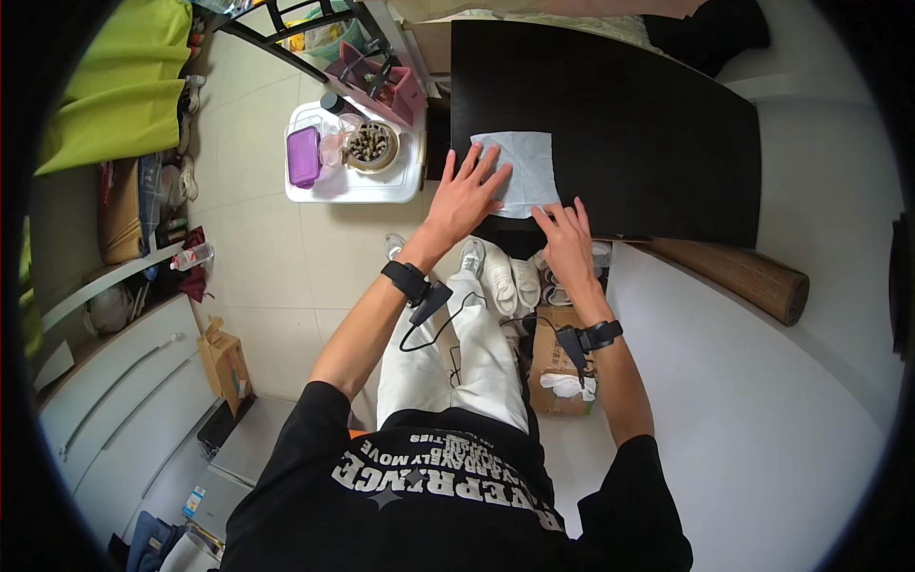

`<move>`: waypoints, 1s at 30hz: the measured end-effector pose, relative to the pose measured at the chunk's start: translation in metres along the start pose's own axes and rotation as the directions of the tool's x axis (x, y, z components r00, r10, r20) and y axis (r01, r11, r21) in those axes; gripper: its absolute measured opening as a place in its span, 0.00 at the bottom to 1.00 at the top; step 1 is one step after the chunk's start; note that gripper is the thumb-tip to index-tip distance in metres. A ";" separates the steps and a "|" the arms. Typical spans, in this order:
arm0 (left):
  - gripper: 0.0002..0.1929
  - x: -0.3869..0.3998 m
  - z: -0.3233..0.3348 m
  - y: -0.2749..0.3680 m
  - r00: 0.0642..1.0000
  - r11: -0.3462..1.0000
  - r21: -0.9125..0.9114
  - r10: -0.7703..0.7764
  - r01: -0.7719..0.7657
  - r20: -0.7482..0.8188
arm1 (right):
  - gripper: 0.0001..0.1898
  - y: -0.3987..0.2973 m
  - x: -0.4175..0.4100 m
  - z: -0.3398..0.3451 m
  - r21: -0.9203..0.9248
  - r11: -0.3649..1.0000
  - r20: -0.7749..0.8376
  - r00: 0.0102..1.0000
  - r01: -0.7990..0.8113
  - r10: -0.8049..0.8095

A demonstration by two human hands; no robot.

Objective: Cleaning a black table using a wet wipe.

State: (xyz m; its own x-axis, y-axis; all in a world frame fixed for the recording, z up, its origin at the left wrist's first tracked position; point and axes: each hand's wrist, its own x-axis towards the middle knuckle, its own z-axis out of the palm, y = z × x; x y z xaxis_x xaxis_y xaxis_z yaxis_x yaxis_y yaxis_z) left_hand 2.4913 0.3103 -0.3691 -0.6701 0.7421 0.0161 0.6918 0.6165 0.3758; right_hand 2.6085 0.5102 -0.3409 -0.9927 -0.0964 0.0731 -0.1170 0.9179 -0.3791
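Note:
A pale blue-white square sheet (525,168), thin cloth or paper, lies spread with light creases near the left front of a black tabletop (643,143). My left hand (463,196) rests over its left side, palm down, with the fingers spread and the fingertips on the sheet. At the near right corner is my right hand (569,239). Its thumb and forefinger touch the sheet's near edge, and the other fingers reach over the black top. Neither hand appears to grip anything. Each wrist wears a black strap with a cabled device.
Left of the table, a white lidded bin (357,189) carries a purple-lidded box (304,157), an open round jar (372,146) and a pink holder (407,93). White shoes (500,282) and a cardboard box (554,357) sit below. A rolled mat (743,279) leans at the right.

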 end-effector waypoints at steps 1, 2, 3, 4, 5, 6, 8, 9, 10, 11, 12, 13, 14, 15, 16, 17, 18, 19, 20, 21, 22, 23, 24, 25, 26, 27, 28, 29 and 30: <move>0.41 0.002 -0.002 0.000 1.000 0.999 0.054 -0.011 0.010 0.023 | 0.21 0.000 0.000 -0.002 -0.001 1.000 0.001 1.000 -0.003 0.003; 0.41 0.003 -0.004 0.000 1.000 0.999 0.051 -0.009 0.008 0.025 | 0.20 0.000 -0.001 -0.004 -0.012 1.000 0.037 0.999 -0.010 0.010; 0.44 0.005 -0.010 -0.001 0.999 0.999 0.047 -0.014 0.012 0.042 | 0.20 -0.001 -0.002 -0.005 -0.023 1.000 0.072 0.997 -0.017 0.018; 0.47 0.006 -0.014 -0.001 0.998 0.999 0.042 -0.019 0.017 0.060 | 0.20 0.000 -0.003 -0.006 -0.024 0.999 0.072 0.997 -0.021 0.022; 0.47 0.007 -0.015 -0.001 0.998 0.999 0.041 -0.016 0.013 0.061 | 0.20 0.000 -0.002 -0.006 -0.022 1.000 0.073 0.997 -0.008 0.009; 0.50 0.008 -0.015 -0.002 0.996 0.999 0.041 -0.016 0.013 0.083 | 0.20 0.000 0.000 -0.007 -0.019 1.000 0.072 0.997 0.008 -0.007; 0.52 0.009 -0.017 -0.004 0.994 0.999 0.043 -0.016 0.012 0.105 | 0.19 -0.002 0.006 -0.007 0.008 1.000 0.051 0.999 0.006 -0.006; 0.55 0.008 -0.018 -0.003 0.992 0.998 0.055 -0.025 0.018 0.122 | 0.19 -0.005 0.010 -0.008 0.035 0.999 0.034 0.999 0.003 -0.004; 0.57 0.007 -0.020 -0.001 0.990 0.997 0.067 -0.034 0.025 0.140 | 0.19 -0.007 0.015 -0.008 0.035 0.999 0.034 0.999 0.001 -0.002; 0.57 0.008 -0.020 -0.001 0.989 0.997 0.066 -0.034 0.025 0.141 | 0.18 -0.010 0.023 -0.006 0.073 0.997 -0.023 1.000 -0.013 0.014; 0.58 0.009 -0.020 0.000 0.991 0.998 0.061 -0.029 0.021 0.133 | 0.18 -0.014 0.031 -0.003 0.115 0.993 -0.080 0.996 -0.023 0.032; 0.59 0.010 -0.019 -0.001 0.992 0.998 0.055 -0.024 0.017 0.123 | 0.18 -0.016 0.040 0.002 0.117 0.993 -0.080 0.996 -0.022 0.031; 0.61 0.009 -0.019 -0.002 0.993 0.998 0.056 -0.016 0.010 0.114 | 0.20 -0.018 0.050 0.007 0.190 0.981 -0.079 0.995 -0.043 0.059; 0.61 0.008 -0.019 -0.002 0.993 0.998 0.057 -0.019 0.012 0.116 | 0.22 -0.020 0.058 0.014 0.264 0.963 -0.076 0.993 -0.064 0.087; 0.63 0.008 -0.018 -0.001 0.991 0.998 0.063 -0.034 0.026 0.128 | 0.22 -0.019 0.063 0.023 0.264 0.962 -0.075 0.993 -0.066 0.089; 0.64 0.009 -0.018 -0.002 0.989 0.997 0.069 -0.049 0.040 0.138 | 0.26 -0.019 0.067 0.033 0.212 0.975 -0.049 0.995 -0.070 0.082; 0.68 0.006 -0.018 -0.005 0.993 0.996 0.076 -0.051 0.043 0.107 | 0.30 -0.022 0.070 0.039 0.164 0.984 -0.021 0.997 -0.070 0.074; 0.68 0.004 -0.017 -0.007 0.993 0.996 0.078 -0.053 0.045 0.109 | 0.30 -0.024 0.070 0.043 0.167 0.984 -0.020 0.997 -0.070 0.074; 0.69 0.002 -0.016 -0.009 0.993 0.995 0.074 -0.074 0.067 0.090 | 0.32 -0.026 0.070 0.046 0.075 0.994 0.000 0.997 -0.076 0.076; 0.70 0.001 -0.017 -0.009 0.993 0.994 0.067 -0.094 0.089 0.072 | 0.35 -0.027 0.070 0.049 -0.018 0.996 0.022 0.996 -0.082 0.082; 0.70 0.000 -0.018 -0.009 0.993 0.994 0.066 -0.094 0.089 0.075 | 0.35 -0.028 0.069 0.050 -0.017 0.996 0.024 0.996 -0.083 0.083; 0.71 0.000 -0.019 -0.009 0.992 0.993 0.067 -0.100 0.094 0.081 | 0.36 -0.028 0.069 0.051 -0.037 0.994 0.036 0.993 -0.107 0.108; 0.72 0.000 -0.021 -0.009 0.991 0.993 0.068 -0.106 0.100 0.085 | 0.37 -0.028 0.070 0.051 -0.057 0.990 0.048 0.990 -0.129 0.132; 0.72 0.000 -0.023 -0.009 0.991 0.993 0.067 -0.108 0.102 0.085 | 0.37 -0.029 0.071 0.052 -0.057 0.990 0.049 0.990 -0.128 0.131; 0.71 0.000 -0.026 -0.009 0.989 0.993 0.057 -0.112 0.107 0.095 | 0.37 -0.030 0.072 0.052 -0.042 0.989 0.034 0.989 -0.143 0.144; 0.71 0.001 -0.029 -0.010 0.988 0.993 0.049 -0.114 0.110 0.103 | 0.37 -0.033 0.075 0.050 -0.027 0.987 0.017 0.987 -0.158 0.158; 0.71 -0.001 -0.033 -0.011 0.988 0.992 0.051 -0.116 0.112 0.101 | 0.37 -0.035 0.078 0.047 -0.027 0.988 0.016 0.988 -0.155 0.155; 0.69 -0.005 -0.038 -0.013 0.990 0.992 0.006 -0.123 0.123 0.065 | 0.36 -0.038 0.080 0.044 0.006 0.985 0.008 0.985 -0.171 0.171; 0.68 -0.010 -0.047 -0.013 0.992 0.991 -0.038 -0.126 0.127 0.028 | 0.36 -0.041 0.083 0.040 0.036 0.981 -0.005 0.982 -0.190 0.190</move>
State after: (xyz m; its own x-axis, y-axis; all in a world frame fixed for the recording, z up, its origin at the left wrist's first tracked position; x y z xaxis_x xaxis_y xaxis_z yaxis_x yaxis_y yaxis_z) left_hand 2.4769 0.2825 -0.3309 -0.7441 0.6656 -0.0568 0.5905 0.6951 0.4100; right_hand 2.5296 0.4488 -0.3561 -0.9966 0.0817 0.0039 0.0726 0.9052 -0.4187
